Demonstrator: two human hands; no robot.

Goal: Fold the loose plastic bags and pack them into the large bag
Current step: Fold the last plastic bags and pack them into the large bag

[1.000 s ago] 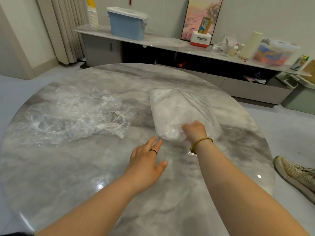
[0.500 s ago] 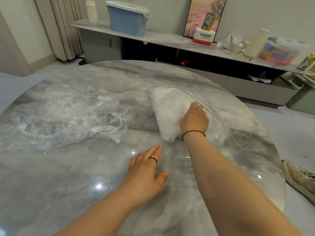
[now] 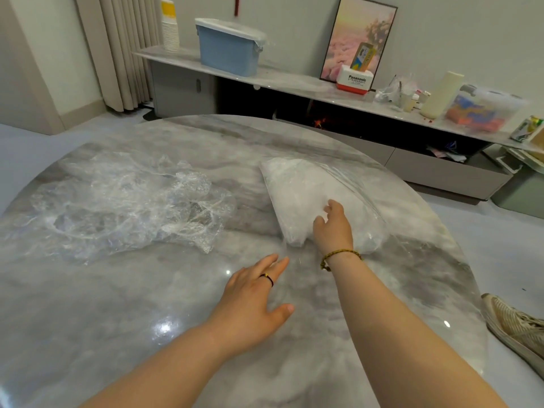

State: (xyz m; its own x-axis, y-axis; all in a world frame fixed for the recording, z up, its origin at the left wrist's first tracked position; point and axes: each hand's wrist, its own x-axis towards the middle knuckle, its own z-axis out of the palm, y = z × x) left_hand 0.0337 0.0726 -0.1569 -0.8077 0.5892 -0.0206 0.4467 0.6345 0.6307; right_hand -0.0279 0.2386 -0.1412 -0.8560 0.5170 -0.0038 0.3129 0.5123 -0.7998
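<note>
The large clear bag (image 3: 297,184) lies on the round marble table (image 3: 117,304), right of centre, stuffed with white folded bags. My right hand (image 3: 334,228) rests on its near end with loosely bent fingers touching the white bundle. Whether the hand is inside the bag's mouth I cannot tell. My left hand (image 3: 256,295) lies flat on the table just in front of the bag's near edge, fingers straight. A crumpled heap of loose clear plastic bags (image 3: 126,207) lies on the left half of the table.
Behind the table runs a low sideboard (image 3: 294,81) with a blue bin (image 3: 226,48), a stack of cups, a Panasonic box (image 3: 353,82) and a clear container. A shoe (image 3: 518,328) lies on the floor at the right.
My right hand went from the bag's near edge further up onto the bundle, then drew back a little. My left hand stayed flat on the table.
</note>
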